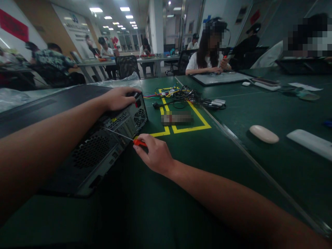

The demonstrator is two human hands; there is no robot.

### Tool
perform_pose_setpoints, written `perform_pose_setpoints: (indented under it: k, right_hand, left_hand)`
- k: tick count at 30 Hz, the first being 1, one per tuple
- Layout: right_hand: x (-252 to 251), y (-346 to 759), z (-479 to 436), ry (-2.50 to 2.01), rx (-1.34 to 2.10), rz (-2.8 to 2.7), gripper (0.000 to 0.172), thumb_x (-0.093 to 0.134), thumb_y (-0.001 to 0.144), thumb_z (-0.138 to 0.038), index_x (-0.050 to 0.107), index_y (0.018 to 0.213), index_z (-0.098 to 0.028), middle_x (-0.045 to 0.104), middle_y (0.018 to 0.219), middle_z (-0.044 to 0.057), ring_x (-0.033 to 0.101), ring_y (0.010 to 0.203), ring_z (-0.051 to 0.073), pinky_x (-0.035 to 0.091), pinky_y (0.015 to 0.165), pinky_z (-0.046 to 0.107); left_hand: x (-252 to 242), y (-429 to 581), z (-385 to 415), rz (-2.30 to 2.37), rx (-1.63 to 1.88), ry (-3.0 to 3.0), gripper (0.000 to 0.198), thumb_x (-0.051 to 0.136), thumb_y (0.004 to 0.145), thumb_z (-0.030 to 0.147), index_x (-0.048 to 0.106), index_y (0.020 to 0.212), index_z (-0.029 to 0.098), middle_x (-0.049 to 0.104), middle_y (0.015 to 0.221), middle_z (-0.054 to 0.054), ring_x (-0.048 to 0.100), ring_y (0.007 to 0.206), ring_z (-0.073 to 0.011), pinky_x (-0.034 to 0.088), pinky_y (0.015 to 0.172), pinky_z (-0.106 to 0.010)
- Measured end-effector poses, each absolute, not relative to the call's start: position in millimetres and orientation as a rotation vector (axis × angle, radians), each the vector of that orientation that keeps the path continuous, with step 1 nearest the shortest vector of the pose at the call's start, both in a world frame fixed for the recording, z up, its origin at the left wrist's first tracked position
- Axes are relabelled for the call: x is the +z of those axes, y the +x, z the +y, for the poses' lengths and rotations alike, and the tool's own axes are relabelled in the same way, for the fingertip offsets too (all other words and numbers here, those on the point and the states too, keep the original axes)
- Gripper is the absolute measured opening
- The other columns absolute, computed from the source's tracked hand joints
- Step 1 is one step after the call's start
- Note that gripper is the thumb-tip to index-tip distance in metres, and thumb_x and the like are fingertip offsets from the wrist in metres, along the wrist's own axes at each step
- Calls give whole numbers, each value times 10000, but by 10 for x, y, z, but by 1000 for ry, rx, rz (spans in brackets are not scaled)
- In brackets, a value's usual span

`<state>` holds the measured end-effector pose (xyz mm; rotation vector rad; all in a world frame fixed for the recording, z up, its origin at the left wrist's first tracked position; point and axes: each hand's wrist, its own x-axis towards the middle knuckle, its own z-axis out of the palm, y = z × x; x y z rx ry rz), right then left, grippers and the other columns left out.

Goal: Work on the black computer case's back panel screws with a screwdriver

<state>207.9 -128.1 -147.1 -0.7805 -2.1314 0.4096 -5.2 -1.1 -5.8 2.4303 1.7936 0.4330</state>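
A black computer case lies on the left of the green table, its rear panel with vents and slots turned toward me. My left hand rests on the case's upper edge near the power supply fan, fingers stretched out and thumb by the red switch. In my right hand is a screwdriver with an orange handle, pinched between thumb and fingers. Its long thin shaft points left to the rear panel, with the tip at or close to the expansion slots. Whether the tip sits in a screw is too small to tell.
Past the case lies a tangle of black cables. A blurred-out object sits inside yellow tape. To the right are a pale oval mouse and a long white object. A co-worker sits across the table.
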Motion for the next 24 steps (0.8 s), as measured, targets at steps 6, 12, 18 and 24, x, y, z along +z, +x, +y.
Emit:
perform_pose_setpoints:
  k: [6,12,18,24]
  right_hand:
    - [-1466,2085,-1286,-777,410,-2128,274,511,1074,-424,581,1226,-207,758,1114,69,745,1000,201,567,856,325]
    - [-1459,2084,-1288,-796,411,-2136,268,518,1071,-426,581,1229,-218,761,1128,69,745,1016,201,563,861,322]
    - [-1454,2089,-1295,-794,384,-2129,300,492,1079,-441,584,1238,-204,759,1125,82,740,1015,211,560,860,335]
    - [-1441,2082,-1299,-812,365,-2111,326,478,1080,-466,611,1228,-207,750,1110,73,717,1000,196,545,858,318]
  left_hand:
    - [-59,-54,-10,1755,445,2450,718,536,782,489,673,1444,250,706,1363,-101,631,1223,-377,447,1125,-505]
    - [-61,-55,-4,1785,437,2428,725,544,769,491,672,1445,262,713,1350,-87,626,1227,-370,457,1115,-497]
    - [-56,-47,-17,1786,435,2425,750,535,765,495,662,1459,239,706,1358,-104,630,1213,-373,466,1099,-491]
    - [-67,-56,-4,1787,439,2430,737,534,768,504,664,1454,269,717,1337,-86,620,1229,-364,447,1122,-492]
